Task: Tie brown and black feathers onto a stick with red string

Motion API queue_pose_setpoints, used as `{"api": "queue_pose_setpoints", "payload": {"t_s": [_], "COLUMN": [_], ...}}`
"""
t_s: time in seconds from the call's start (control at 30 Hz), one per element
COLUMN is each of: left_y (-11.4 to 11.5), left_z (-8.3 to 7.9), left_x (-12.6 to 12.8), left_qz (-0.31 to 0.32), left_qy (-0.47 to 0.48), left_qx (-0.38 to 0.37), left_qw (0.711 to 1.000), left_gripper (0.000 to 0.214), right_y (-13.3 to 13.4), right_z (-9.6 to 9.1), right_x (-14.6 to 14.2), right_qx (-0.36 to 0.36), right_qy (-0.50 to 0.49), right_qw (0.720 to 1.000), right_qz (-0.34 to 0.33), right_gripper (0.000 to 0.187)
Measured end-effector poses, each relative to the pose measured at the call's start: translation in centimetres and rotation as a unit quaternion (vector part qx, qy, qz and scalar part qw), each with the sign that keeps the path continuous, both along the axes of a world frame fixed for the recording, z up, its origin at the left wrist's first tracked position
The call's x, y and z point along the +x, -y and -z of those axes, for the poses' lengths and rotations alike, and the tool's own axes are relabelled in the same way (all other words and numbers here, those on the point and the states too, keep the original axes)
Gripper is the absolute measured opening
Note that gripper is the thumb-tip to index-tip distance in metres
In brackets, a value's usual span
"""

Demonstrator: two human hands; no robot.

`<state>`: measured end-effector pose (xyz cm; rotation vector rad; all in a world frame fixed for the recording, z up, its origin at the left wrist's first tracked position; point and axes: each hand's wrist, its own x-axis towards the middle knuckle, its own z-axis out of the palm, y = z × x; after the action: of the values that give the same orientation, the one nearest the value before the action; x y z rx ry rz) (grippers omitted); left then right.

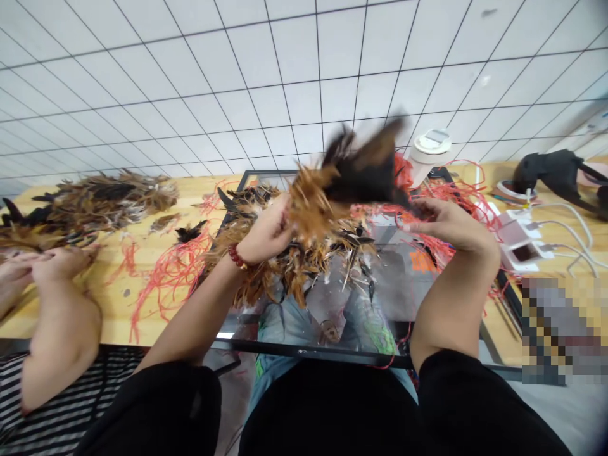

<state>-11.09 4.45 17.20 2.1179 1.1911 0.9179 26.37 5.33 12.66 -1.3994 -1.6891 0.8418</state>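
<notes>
My left hand [266, 229] is closed round the base of a bunch of brown and black feathers [349, 174], which is blurred by motion and fans up to the right. My right hand [439, 221] is closed in a pinch near the bunch's right side, on what looks like a red string [427, 247]. Under both hands a heap of loose brown feathers [285, 266] lies on a glass panel [332, 304] set in the wooden table [156, 316]. A red bead bracelet [236, 257] circles my left wrist.
Another person's arms [52, 297] in a striped top work at the left, by a feather pile [90, 202]. Tangled red strings [164, 272] lie on the table. A white cup [430, 152], phones on chargers [520, 244] and a black object [551, 171] sit at the right.
</notes>
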Motion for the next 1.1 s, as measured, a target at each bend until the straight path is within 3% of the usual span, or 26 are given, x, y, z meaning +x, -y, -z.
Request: {"api": "queue_pose_setpoints", "payload": {"t_s": [0.07,0.17,0.23,0.37,0.43,0.57,0.7,0.83,0.97,1.1], "left_y": [0.2,0.6,0.6,0.0,-0.4,-0.8,-1.1,-1.0,-0.6,-0.9], "left_z": [0.7,1.3,1.2,1.0,1.0,1.4,2.1,2.9,3.7,4.1], "left_x": [1.7,4.7,6.1,7.1,7.0,6.9,6.8,6.4,6.1,5.8], "left_qz": [0.032,0.106,0.136,0.136,0.116,0.056,0.004,-0.005,0.002,0.006], "left_qy": [0.182,0.343,0.395,0.478,0.507,0.532,0.565,0.583,0.588,0.587], "left_qx": [-0.135,-0.322,-0.377,-0.388,-0.391,-0.41,-0.388,-0.389,-0.389,-0.407], "left_qw": [0.973,0.876,0.827,0.776,0.759,0.739,0.729,0.713,0.709,0.7], "left_gripper": [0.029,0.043,0.046,0.039,0.032,0.032,0.042,0.032,0.036,0.042], "right_y": [0.6,1.0,0.8,0.1,-0.2,-0.8,-1.0,-0.7,-0.7,-1.6], "right_z": [-1.0,-2.2,-2.3,-1.5,-1.2,-0.8,-0.6,-0.8,-1.1,0.0], "right_x": [-1.6,-6.1,-9.2,-12.2,-12.2,-11.6,-11.9,-12.1,-11.6,-9.8], "right_qx": [0.026,0.05,0.019,-0.087,-0.11,-0.07,-0.036,-0.01,-0.01,-0.065], "right_qy": [-0.005,-0.117,-0.175,-0.238,-0.266,-0.269,-0.223,-0.206,-0.153,-0.106], "right_qw": [0.998,0.985,0.97,0.942,0.939,0.954,0.971,0.977,0.984,0.979], "right_qz": [-0.062,-0.118,-0.169,-0.22,-0.188,-0.109,-0.077,-0.048,-0.086,-0.159], "right_gripper": [0.081,0.089,0.087,0.058,0.047,0.048,0.047,0.042,0.04,0.04]}}
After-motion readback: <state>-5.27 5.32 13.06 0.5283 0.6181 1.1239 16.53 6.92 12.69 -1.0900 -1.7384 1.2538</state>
